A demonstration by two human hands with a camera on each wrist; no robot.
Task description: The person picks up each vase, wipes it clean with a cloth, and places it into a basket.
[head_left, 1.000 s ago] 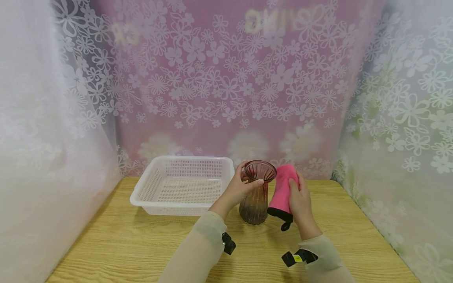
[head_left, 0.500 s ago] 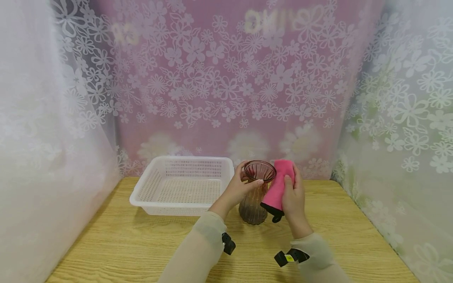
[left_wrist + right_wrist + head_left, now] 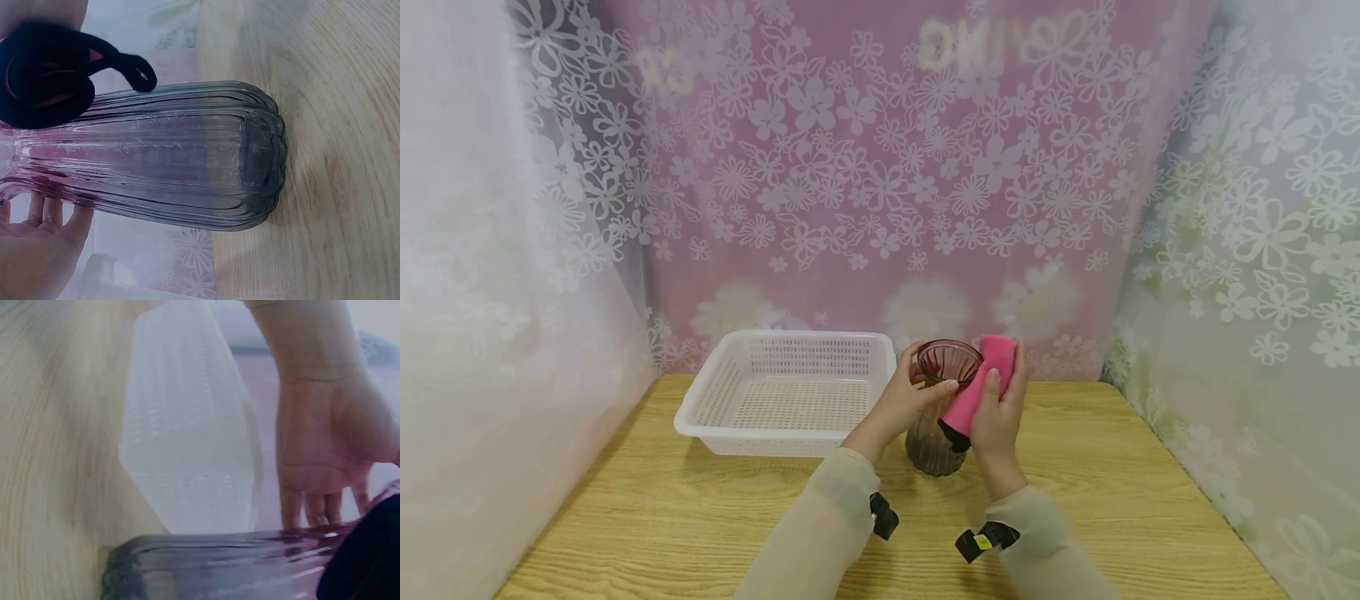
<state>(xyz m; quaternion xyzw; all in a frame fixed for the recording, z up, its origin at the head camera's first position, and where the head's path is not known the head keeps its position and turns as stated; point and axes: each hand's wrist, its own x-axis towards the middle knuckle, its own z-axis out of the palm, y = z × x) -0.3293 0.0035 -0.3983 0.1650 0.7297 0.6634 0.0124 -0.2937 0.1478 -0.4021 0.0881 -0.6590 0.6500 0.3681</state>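
A ribbed glass vase [image 3: 934,450], pink at its flared mouth and grey at its base, stands upright on the wooden table. My left hand [image 3: 904,407] grips it round the neck, thumb in front just below the rim. In my right hand [image 3: 998,423] is a folded pink cloth [image 3: 972,400] with a black hem and a small loop, held against the vase's right side near the rim. The left wrist view shows the black hem [image 3: 47,75] beside the ribbed glass. In the right wrist view, the left fingers touch the vase's far side.
Left of the vase, close by, sits a white perforated plastic basket [image 3: 707,429]. Flower-printed curtains [image 3: 880,167] hang behind the table [image 3: 700,525] and along both sides.
My right hand has moved left with the pink cloth, from beside the vase to overlapping its right side. The left hand and the vase have stayed in place.
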